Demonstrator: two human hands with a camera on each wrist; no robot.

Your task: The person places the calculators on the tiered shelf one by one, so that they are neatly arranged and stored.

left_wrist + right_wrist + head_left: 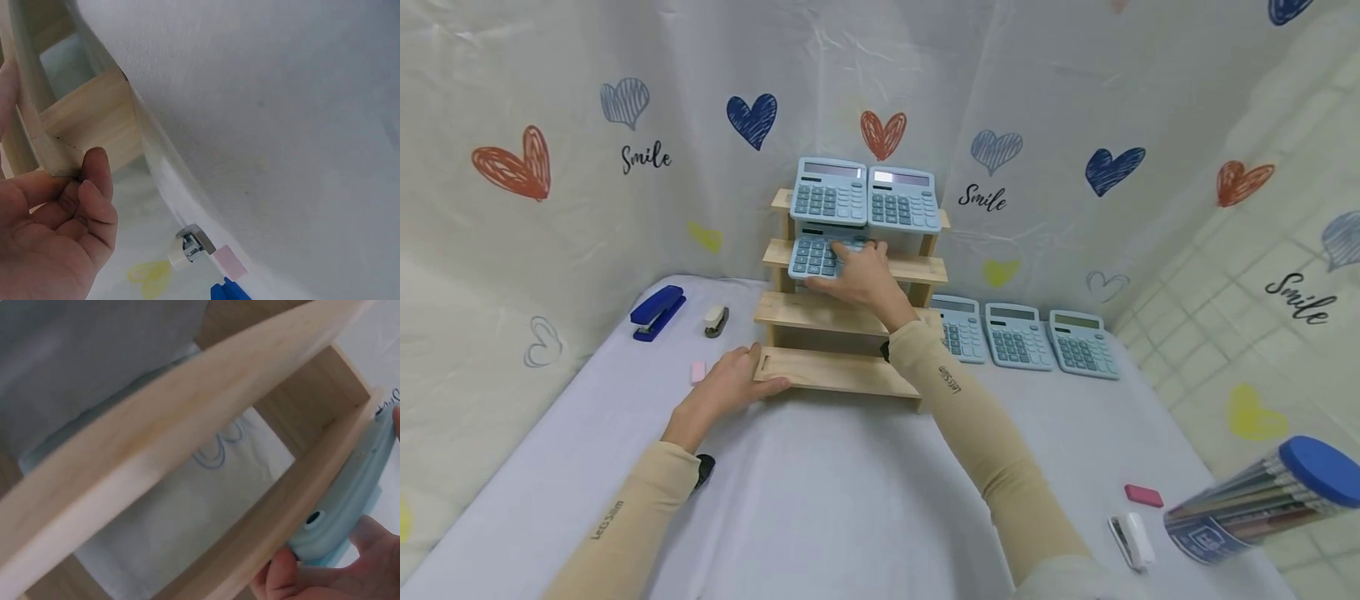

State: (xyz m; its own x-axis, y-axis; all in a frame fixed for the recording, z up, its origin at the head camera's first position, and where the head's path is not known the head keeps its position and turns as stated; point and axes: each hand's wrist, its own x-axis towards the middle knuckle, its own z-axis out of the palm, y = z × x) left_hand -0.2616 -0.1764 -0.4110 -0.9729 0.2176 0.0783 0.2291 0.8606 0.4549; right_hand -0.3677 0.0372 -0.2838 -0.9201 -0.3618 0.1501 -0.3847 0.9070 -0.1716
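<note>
A wooden tiered shelf [838, 369] stands at the middle back. My left hand [728, 385] grips the left end of its lowest tier, with fingers curled beneath the wood in the left wrist view. On the second tier from the top, my right hand [867, 279] holds a light blue calculator [812, 257] and covers its right part. The right wrist view shows this calculator's edge [340, 509] against the wooden board, thumb and fingers around it. Two similar calculators, a left one [829, 193] and a right one [903, 200], lean side by side on the top tier.
Right of the shelf lie three more calculators, the rightmost one [1082, 344] nearest the wall. A blue stapler [657, 312], a small stapler [717, 321] and a pink eraser [698, 372] lie left. Front right are a pencil tub [1255, 500], white stapler [1132, 541] and red eraser [1143, 496].
</note>
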